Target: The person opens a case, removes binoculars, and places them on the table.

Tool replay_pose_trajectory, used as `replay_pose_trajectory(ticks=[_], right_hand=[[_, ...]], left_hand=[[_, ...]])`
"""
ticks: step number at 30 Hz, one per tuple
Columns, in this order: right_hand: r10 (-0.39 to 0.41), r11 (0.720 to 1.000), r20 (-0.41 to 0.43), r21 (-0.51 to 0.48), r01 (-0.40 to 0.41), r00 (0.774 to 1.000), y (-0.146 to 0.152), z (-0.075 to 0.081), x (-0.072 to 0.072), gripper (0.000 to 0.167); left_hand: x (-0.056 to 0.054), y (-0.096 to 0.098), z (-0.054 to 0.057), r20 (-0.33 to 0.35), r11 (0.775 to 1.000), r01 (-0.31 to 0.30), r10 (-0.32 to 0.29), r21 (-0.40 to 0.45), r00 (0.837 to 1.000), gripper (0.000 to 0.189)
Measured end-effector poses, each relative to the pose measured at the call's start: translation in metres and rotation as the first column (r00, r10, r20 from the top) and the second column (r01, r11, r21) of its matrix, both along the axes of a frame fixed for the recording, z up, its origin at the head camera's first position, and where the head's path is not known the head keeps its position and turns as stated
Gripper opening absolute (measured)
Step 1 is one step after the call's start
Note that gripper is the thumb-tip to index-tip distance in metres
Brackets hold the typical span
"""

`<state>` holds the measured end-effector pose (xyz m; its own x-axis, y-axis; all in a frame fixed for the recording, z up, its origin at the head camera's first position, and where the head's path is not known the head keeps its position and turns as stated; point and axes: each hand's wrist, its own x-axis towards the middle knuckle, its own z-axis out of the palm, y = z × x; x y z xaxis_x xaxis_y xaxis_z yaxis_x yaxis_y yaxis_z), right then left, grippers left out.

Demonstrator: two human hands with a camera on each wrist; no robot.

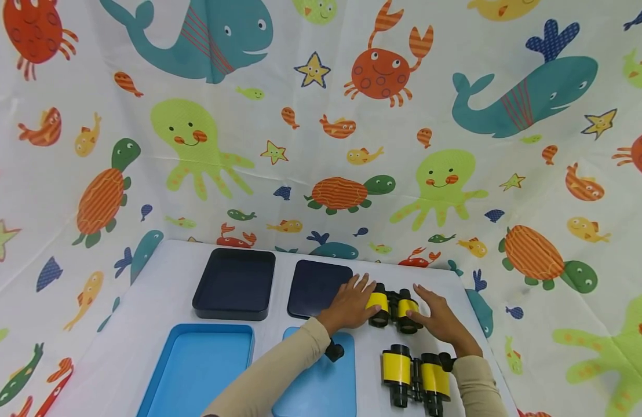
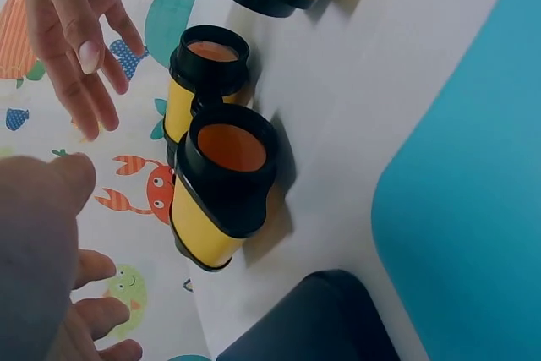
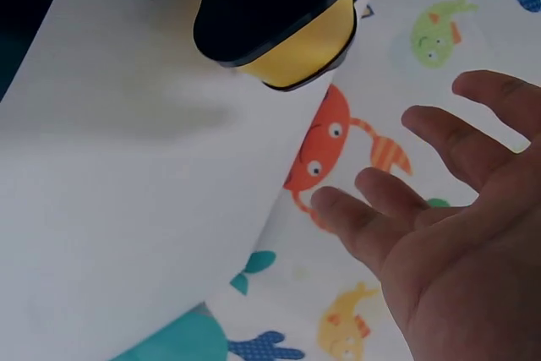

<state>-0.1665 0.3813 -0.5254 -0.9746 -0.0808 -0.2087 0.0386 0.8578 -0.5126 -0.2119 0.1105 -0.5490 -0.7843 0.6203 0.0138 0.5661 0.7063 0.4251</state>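
Note:
Two pairs of yellow and black binoculars stand at the right of the white table. My left hand (image 1: 349,304) is at the left side of the far binoculars (image 1: 407,308), fingers spread. On their other side is my right hand (image 1: 440,317), with its thumb near the right barrel. In the left wrist view, a gap shows between both hands and these binoculars (image 2: 199,226), whose orange lenses face the camera. The right wrist view shows loosely spread fingers (image 3: 456,154) beside the binoculars, holding nothing. Closer to me are the near binoculars (image 1: 396,368), below my right hand.
A black tray (image 1: 234,284) and a flat dark panel (image 1: 316,286) lie at the back left of the table (image 1: 279,278). In front are a blue tray (image 1: 208,353) and a flat blue panel (image 1: 334,382), partly under my left forearm. A sea-animal printed curtain (image 1: 310,133) hangs behind.

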Motion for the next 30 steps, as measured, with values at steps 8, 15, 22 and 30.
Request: replay_pose_trajectory(ticks=[8,15,22,30], right_hand=[[0.011,1.0,0.021,0.026,-0.011,1.0,-0.017,0.004,0.005,0.088],[0.036,0.996,-0.043,0.078,-0.033,0.998,-0.035,0.005,0.008,0.087],[0.026,0.992,-0.114,0.127,-0.012,0.993,-0.059,0.002,0.011,0.087],[0.045,0.988,-0.2,0.154,-0.014,0.979,-0.087,0.003,0.017,0.081]], left_hand=[[0.005,-0.009,0.001,-0.012,1.0,0.002,-0.003,-0.023,1.0,0.07],[0.009,-0.018,0.002,-0.082,0.996,-0.028,0.021,-0.085,0.996,0.072],[0.015,-0.031,0.004,-0.174,0.991,-0.065,0.044,-0.116,0.984,0.072],[0.02,-0.046,0.005,-0.213,0.98,-0.123,0.088,-0.157,0.973,0.074]])
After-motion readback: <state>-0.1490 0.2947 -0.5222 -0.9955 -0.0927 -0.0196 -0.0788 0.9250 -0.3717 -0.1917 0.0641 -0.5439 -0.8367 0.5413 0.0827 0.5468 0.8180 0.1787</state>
